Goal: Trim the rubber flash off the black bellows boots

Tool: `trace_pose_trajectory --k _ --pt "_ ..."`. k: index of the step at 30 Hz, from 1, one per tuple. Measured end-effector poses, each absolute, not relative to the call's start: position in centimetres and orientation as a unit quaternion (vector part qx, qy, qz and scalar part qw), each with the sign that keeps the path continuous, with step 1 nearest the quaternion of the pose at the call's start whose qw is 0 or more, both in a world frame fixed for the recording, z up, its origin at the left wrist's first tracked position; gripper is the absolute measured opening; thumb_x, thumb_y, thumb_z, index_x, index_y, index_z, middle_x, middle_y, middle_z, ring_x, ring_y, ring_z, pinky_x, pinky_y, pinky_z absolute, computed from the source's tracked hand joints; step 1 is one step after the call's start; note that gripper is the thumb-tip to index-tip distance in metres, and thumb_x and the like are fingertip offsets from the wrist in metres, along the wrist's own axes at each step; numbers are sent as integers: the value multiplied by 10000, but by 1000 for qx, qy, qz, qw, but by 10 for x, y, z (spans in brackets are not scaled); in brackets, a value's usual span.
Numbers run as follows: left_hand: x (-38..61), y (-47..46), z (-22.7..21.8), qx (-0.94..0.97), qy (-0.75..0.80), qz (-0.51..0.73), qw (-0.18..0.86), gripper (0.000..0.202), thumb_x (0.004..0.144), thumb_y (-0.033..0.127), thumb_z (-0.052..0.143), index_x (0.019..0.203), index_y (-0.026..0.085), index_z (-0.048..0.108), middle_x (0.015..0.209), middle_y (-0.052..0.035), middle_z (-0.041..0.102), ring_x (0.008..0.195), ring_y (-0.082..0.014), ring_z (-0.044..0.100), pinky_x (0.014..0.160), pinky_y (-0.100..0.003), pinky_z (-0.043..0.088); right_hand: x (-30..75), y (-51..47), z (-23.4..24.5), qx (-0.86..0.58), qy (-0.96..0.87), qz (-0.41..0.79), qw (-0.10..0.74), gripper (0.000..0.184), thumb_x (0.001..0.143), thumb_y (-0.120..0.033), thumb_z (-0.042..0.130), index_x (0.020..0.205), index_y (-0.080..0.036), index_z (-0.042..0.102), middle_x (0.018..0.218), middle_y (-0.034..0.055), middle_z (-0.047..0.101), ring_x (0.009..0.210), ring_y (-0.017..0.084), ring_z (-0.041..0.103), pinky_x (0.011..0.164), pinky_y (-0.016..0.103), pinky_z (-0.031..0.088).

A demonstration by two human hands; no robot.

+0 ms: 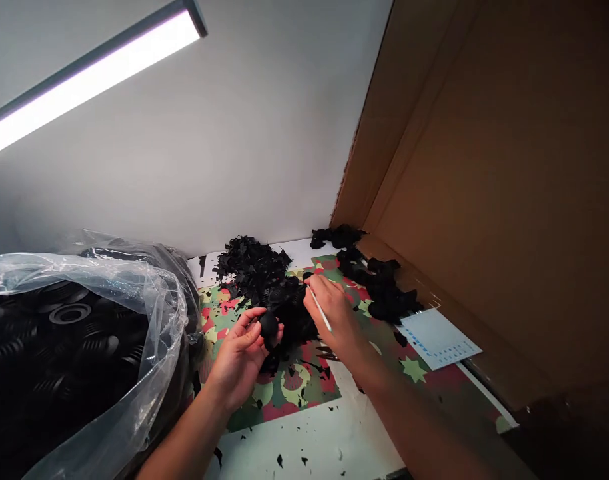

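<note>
My left hand [242, 350] is closed around a small round black rubber part [268, 325], held between thumb and fingers just above a patterned mat [304, 390]. My right hand [332, 312] is closed on a thin white stick-like tool [320, 312], its tip pointing into a heap of black rubber parts and scraps [257, 270]. Both hands work close together at the near edge of that heap.
A clear plastic bag [79, 347] full of black ring-shaped rubber parts fills the left. A second row of black pieces [382, 283] lies along a tall cardboard wall [494, 200] on the right. A white printed card [438, 338] lies beside it. A light bar [92, 70] hangs above.
</note>
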State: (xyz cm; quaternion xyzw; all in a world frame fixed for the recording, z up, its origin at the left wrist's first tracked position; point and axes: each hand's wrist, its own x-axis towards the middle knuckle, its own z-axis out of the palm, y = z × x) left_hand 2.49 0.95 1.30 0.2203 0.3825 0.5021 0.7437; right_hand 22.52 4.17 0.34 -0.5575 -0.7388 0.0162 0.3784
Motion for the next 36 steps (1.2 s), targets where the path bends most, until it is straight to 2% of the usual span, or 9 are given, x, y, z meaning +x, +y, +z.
trace_pose_trajectory --k 3,6,10,13,16,18,22,28,36 --pt "27 7 13 225 387 483 753 308 614 288 884 773 188 641 729 -14 699 706 -170 693 675 -259 548 223 42 4 -565 -718 1 408 210 964 -100 393 859 -241 508 875 70 682 769 236 626 768 353 463" --pt "30 4 10 233 436 472 729 397 669 437 876 704 194 564 643 11 648 576 -133 611 550 -228 474 216 38 9 -536 -714 27 450 196 984 -136 404 933 -239 563 926 74 706 826 238 657 775 345 488" --pt "30 4 9 232 451 480 716 481 599 400 948 894 227 610 665 23 676 555 -137 602 546 -231 447 212 28 20 -464 -733 110 484 173 991 -185 429 997 -228 596 996 67 718 898 212 685 787 306 509" --pt "28 6 9 228 436 515 702 635 546 308 975 1100 241 673 837 -11 739 724 -176 695 703 -276 523 218 23 25 -485 -747 179 419 169 944 -180 453 855 -228 589 820 6 668 717 169 631 653 269 468" --pt "28 9 5 256 449 530 672 584 566 409 955 1069 198 746 901 -52 752 786 -201 698 749 -301 533 227 21 30 -511 -751 263 326 175 871 -164 496 715 -233 538 655 -47 569 599 146 545 518 244 365" --pt "29 9 1 291 476 530 639 530 593 501 922 995 188 780 858 -53 747 740 -196 670 691 -293 518 229 20 35 -520 -732 296 326 194 865 -175 507 680 -232 507 662 -44 582 595 147 539 499 242 346" --pt "31 11 1 366 503 537 570 414 557 456 939 825 178 788 719 -18 696 670 -174 620 622 -257 476 221 15 41 -476 -708 314 417 232 916 -227 514 686 -230 483 837 6 703 698 166 616 603 268 448" --pt "32 14 2 366 505 547 559 610 548 360 961 1099 197 759 718 20 664 657 -141 598 623 -232 463 198 13 24 -415 -736 288 450 201 916 -138 509 748 -237 460 1093 66 726 1017 212 669 871 339 518" --pt "32 10 0 343 509 539 577 527 540 416 958 948 173 730 701 26 648 602 -125 566 562 -222 426 195 14 18 -421 -744 249 456 207 937 -124 485 776 -244 436 1031 69 697 1011 224 653 863 353 520"
